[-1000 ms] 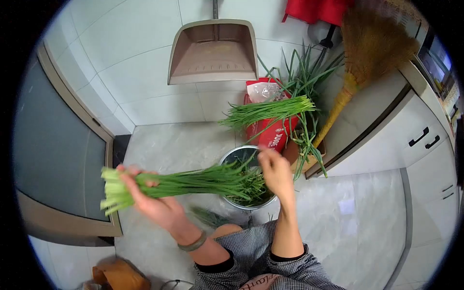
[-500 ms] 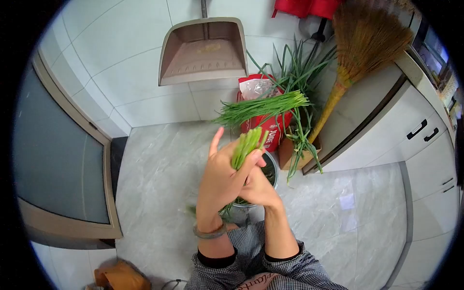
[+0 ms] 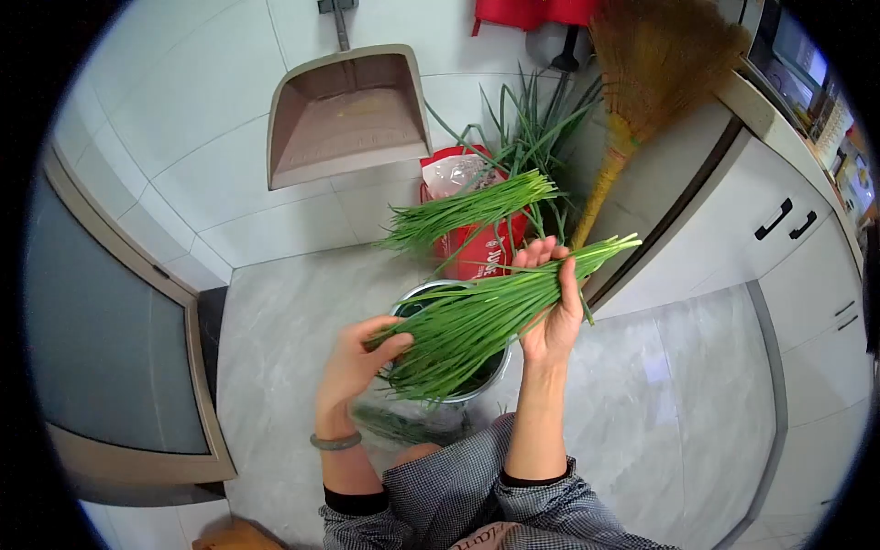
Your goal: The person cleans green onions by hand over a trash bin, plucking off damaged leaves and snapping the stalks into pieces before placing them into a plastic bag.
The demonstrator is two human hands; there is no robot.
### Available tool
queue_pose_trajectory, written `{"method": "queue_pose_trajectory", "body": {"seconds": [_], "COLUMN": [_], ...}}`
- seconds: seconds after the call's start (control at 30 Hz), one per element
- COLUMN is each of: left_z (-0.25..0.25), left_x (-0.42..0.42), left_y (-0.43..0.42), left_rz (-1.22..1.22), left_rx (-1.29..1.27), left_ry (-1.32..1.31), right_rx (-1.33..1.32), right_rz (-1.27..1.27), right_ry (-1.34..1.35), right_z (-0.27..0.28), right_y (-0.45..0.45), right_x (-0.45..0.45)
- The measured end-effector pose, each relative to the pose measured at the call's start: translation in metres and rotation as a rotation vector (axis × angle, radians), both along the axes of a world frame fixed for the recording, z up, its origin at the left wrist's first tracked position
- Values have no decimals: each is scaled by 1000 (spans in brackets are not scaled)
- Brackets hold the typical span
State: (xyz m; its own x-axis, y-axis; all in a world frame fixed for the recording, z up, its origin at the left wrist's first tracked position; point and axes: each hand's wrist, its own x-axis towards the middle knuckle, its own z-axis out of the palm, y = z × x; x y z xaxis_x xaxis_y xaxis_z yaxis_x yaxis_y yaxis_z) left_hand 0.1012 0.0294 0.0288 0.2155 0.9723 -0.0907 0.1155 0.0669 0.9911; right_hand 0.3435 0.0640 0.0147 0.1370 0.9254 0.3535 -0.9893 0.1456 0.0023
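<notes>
A long bunch of green chives stretches between my two hands, leaf tips to the left and pale cut ends to the upper right. My right hand, palm up, is closed round the stem end with the thumb across the top. At the leafy end, my left hand pinches some tips between thumb and fingers. Under the bunch stands a round metal-rimmed bucket, mostly covered, with dark greens inside. A second chive bunch lies on top of a red bag.
Loose greens lie on the grey floor near my knees. A dustpan hangs on the tiled wall. A straw broom leans beside spring onions. White cabinets stand right, a framed door left.
My hands, earlier crossed close together round the upright stem ends, have moved apart. The bunch now lies stretched sideways over the bucket. The view has shifted slightly.
</notes>
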Motion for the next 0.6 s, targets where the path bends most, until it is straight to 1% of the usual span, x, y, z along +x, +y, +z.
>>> {"method": "queue_pose_trajectory", "body": {"seconds": [0.03,0.1,0.13,0.2,0.23,0.3,0.33,0.4,0.43,0.5,0.57,0.6], "left_z": [1,3,0,-6,-5,1,10,36,49,63,67,65], "left_x": [-3,-10,-15,-19,-15,-7,-3,10,24,52,80,91], "left_y": [-3,-7,-7,-6,-3,-3,-6,-19,-26,-26,-18,-16], "left_rz": [-4,90,87,224,214,742,738,575,448,219,133,135], "left_rx": [-4,-4,0,101,103,484,487,742,749,902,984,985], "left_ry": [-2,-91,-95,-6,-9,112,112,198,209,357,395,396], "right_rx": [8,14,24,61,49,52,54,82,123,134,145,147], "right_rz": [-1,-13,-28,-11,-29,-38,-42,-70,-50,-55,-78,-77], "right_ry": [53,68,83,107,84,74,76,26,31,-12,-88,-88], "right_z": [-4,-5,-5,-3,-1,-3,-2,0,-2,-1,0,0], "right_y": [2,0,0,-5,-6,-8,-9,-10,-9,-10,-11,-12], "right_x": [5,10,13,15,15,17,16,15,14,12,9,9]}}
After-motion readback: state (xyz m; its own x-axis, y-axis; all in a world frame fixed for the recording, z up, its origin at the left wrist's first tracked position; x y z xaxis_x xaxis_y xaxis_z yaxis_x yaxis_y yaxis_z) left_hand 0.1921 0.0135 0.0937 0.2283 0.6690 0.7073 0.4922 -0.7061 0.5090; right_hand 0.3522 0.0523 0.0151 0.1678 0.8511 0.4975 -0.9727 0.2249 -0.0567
